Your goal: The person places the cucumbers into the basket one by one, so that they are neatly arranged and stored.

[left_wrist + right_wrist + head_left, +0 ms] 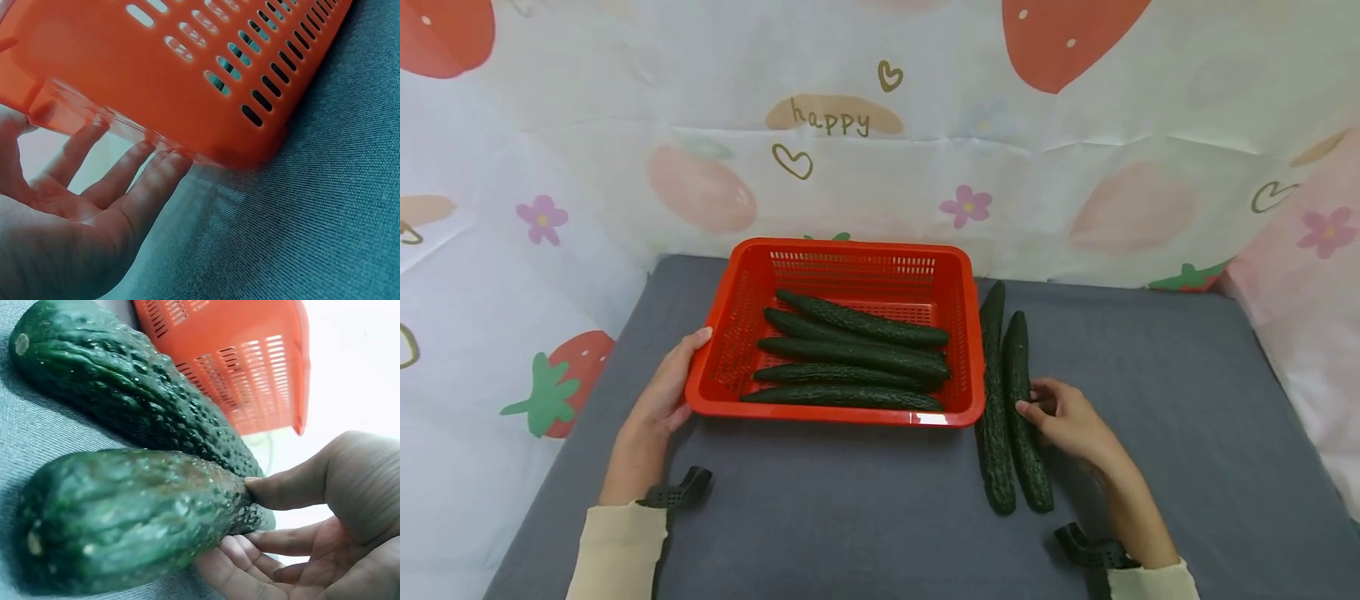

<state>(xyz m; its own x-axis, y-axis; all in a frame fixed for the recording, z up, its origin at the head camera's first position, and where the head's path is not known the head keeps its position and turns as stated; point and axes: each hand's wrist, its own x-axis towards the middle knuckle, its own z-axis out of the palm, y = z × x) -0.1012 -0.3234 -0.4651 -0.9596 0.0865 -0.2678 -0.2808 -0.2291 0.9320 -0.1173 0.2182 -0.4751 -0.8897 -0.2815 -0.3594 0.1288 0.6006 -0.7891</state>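
A red plastic basket (835, 419) with slotted walls holds several long dark green cucumbers (853, 357). My left hand (662, 385) grips the basket's left rim; in the left wrist view its fingers (156, 181) bear against the basket's side under the rim. Right of the basket, two cucumbers lie lengthwise, side by side on the grey cloth. My right hand (1071, 421) pinches the outer cucumber (1021, 392) near its middle, thumb on the upper side and fingers along the right side. The inner cucumber (995, 433) lies against the basket's right side in the head view.
Grey cloth (850, 508) covers the table. A white curtain (865, 192) printed with strawberries, flowers and hearts hangs behind the table and along its sides. Each wrist wears a black camera mount (679, 490).
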